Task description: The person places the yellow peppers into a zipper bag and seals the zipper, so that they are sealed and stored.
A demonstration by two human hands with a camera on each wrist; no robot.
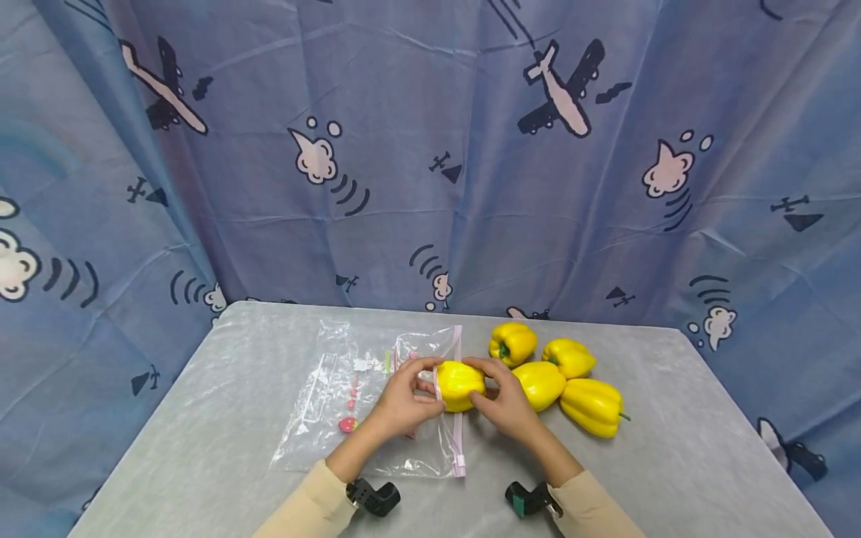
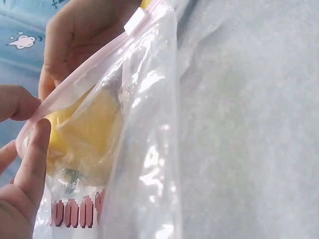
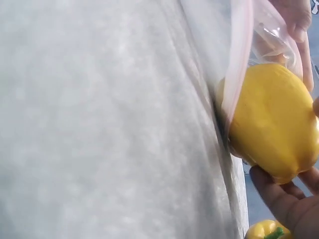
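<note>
A yellow bell pepper [image 1: 461, 386] sits partly inside the mouth of a clear zip bag [image 1: 397, 467], which lies flat with its opening to the right. My left hand [image 1: 402, 400] pinches the bag's pink zip edge and holds the mouth apart. Fingers of my right hand [image 1: 507, 403] grip the pepper's outer end. Through the plastic, the left wrist view shows the pepper's inner end [image 2: 84, 129] and a green stem. The white slider [image 2: 136, 21] is at one end of the zip. In the right wrist view the pepper [image 3: 274, 119] bulges out past the pink strip [image 3: 238, 64].
Several more yellow bell peppers lie right of the bag, among them one at the back [image 1: 513, 342] and one with its stem pointing right [image 1: 593, 407]. A pale cloth covers the table [image 1: 673, 478]. A blue patterned curtain [image 1: 403, 149] hangs behind it.
</note>
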